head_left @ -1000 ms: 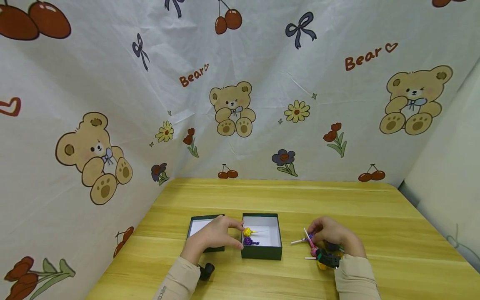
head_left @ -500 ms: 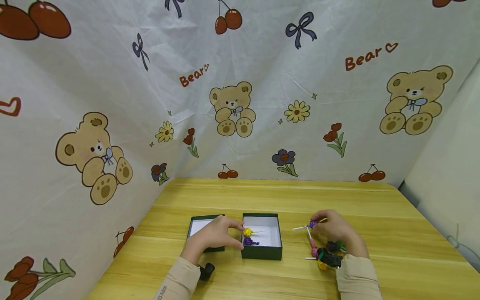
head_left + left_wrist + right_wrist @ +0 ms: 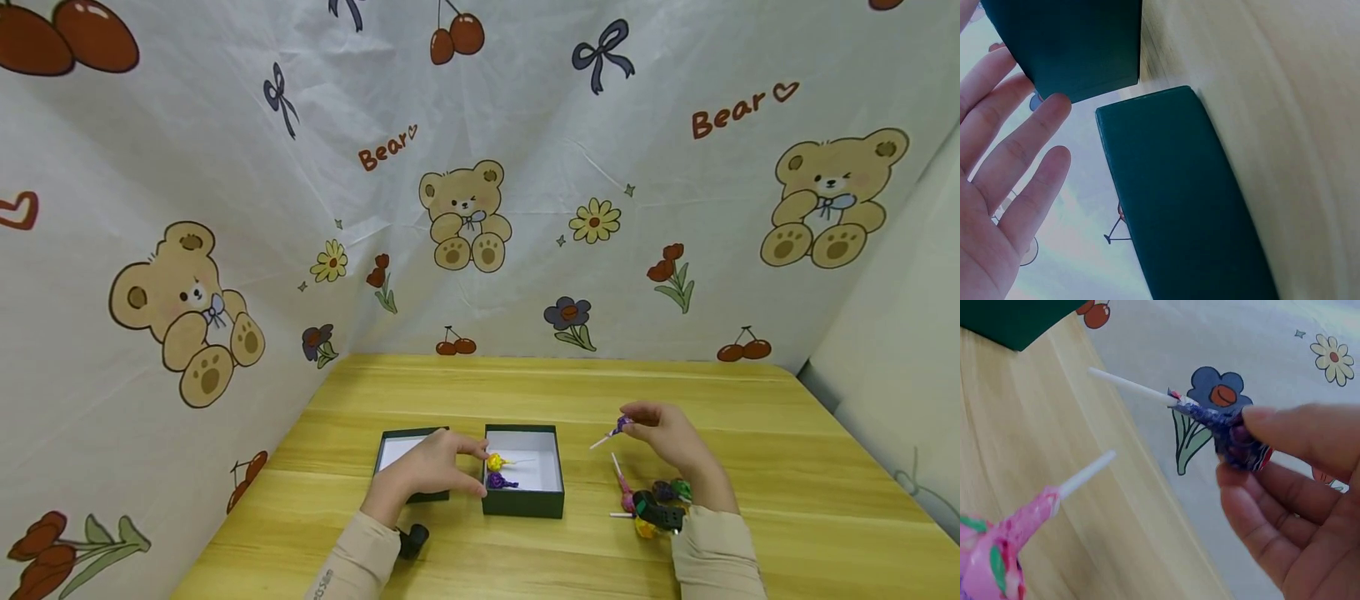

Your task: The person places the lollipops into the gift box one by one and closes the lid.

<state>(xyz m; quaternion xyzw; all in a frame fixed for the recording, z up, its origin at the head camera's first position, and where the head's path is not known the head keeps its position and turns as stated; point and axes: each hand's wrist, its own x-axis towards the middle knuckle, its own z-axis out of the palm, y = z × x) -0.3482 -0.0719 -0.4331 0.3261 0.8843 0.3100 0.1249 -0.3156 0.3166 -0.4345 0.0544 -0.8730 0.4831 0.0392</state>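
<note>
Left hand (image 3: 431, 467) spread beside an open box (image 3: 522, 505), right hand (image 3: 671, 440) pinching a blue-and-purple lollipop (image 3: 1238, 442) above the table (image 3: 555, 400).
I count two boxes: nearest the table's left edge sits a white-lined box (image 3: 391, 450), its contents partly hidden from me by the left hand, whose thumb and fingers stand wide apart, gripping nothing; whether they touch the open box I cannot tell. The open box holds two: a yellow lollipop (image 3: 495, 462) and a purple lollipop (image 3: 498, 481). Towards the table's right edge I make out at least three more, pink (image 3: 627, 502), yellow and green, partly hidden by the wrist camera (image 3: 658, 512). Beyond them, the right thumb and fingertips close round the held candy's head, raised off the table, its stick pointing left.
</note>
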